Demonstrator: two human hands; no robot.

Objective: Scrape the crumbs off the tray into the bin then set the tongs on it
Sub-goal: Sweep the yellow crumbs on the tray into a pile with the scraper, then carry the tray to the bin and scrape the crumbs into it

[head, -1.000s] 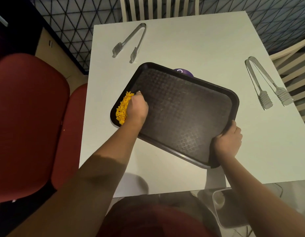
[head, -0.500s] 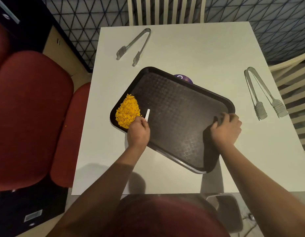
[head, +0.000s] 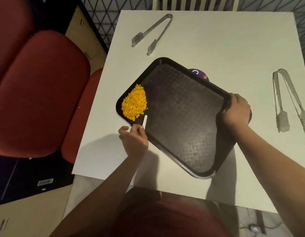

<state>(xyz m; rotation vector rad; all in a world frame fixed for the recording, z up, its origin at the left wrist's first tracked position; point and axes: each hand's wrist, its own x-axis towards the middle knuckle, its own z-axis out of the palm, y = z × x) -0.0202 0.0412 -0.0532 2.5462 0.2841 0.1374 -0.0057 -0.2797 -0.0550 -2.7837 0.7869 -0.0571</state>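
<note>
A black textured tray (head: 182,117) lies at an angle on the white table. Orange crumbs (head: 135,102) are heaped in its left corner. My left hand (head: 133,140) pinches a small white scraper (head: 145,120) at the tray's near-left rim, just below the heap. My right hand (head: 236,111) grips the tray's right rim. One pair of metal tongs (head: 152,31) lies at the far left of the table, another pair (head: 288,100) at the right. No bin is identifiable in view.
The white table (head: 225,40) has its left edge close to the tray's crumb corner. Red upholstered chairs (head: 40,93) stand to the left. A purple disc (head: 198,73) peeks out behind the tray's far rim. A slatted chair back stands beyond the table.
My left hand drew back from the crumbs to the tray's near-left rim, uncovering the heap. My right hand slid up the tray's right rim, from its near corner.
</note>
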